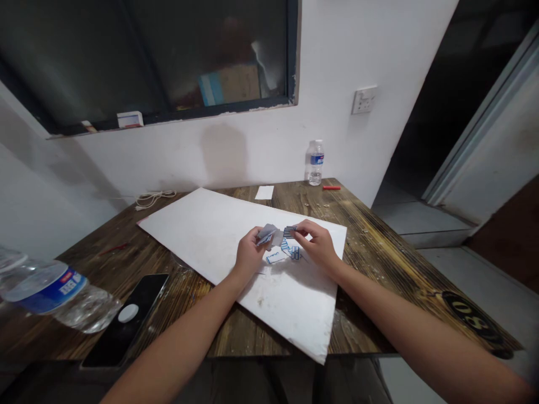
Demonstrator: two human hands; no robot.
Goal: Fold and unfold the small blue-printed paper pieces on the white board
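Over the white board (202,235), my left hand (248,252) is closed on several small paper pieces (268,231), some with blue marks. My right hand (315,241) pinches a small blue-striped piece (289,231) between thumb and fingers, just right of the left hand's pieces. Below the hands, a few white cut-outs with blue outlines (275,257) lie on the board, one of them beside a striped blue piece (295,253). Fine detail on the held pieces is blurred.
A dark wooden table (370,280) carries the board. At left are a large bottle (54,292) lying tilted and a black phone (126,320) with a white disc. Toward the wall are a cable (155,197), white paper (264,192), a small bottle (315,163) and a red object (332,188).
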